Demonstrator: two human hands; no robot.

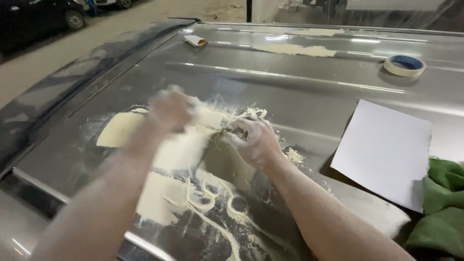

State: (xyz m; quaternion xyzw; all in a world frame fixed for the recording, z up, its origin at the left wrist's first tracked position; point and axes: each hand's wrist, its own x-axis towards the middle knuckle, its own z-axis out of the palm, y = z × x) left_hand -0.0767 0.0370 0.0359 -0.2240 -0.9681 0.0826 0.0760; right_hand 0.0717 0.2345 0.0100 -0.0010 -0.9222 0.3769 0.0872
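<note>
Both my hands work on a grey metal car roof (pixel 290 92) smeared with patches of cream filler (pixel 121 129). My left hand (pixel 170 110) is blurred by motion and dusted white, over the filler patch; what it holds is unclear. My right hand (pixel 253 139), also coated in dust, is closed and presses on the panel beside a dark sanded spot (pixel 223 162). Something small may be under its fingers, but it is hidden. Ridges and crumbs of filler dust (pixel 212 203) lie on the roof between my forearms.
A white sheet of paper (pixel 384 150) lies at right, with a green cloth (pixel 442 208) by its lower corner. A roll of masking tape (pixel 405 65) and a folded piece of paper (pixel 195 40) sit farther back. More filler patches (pixel 295 49) mark the far roof.
</note>
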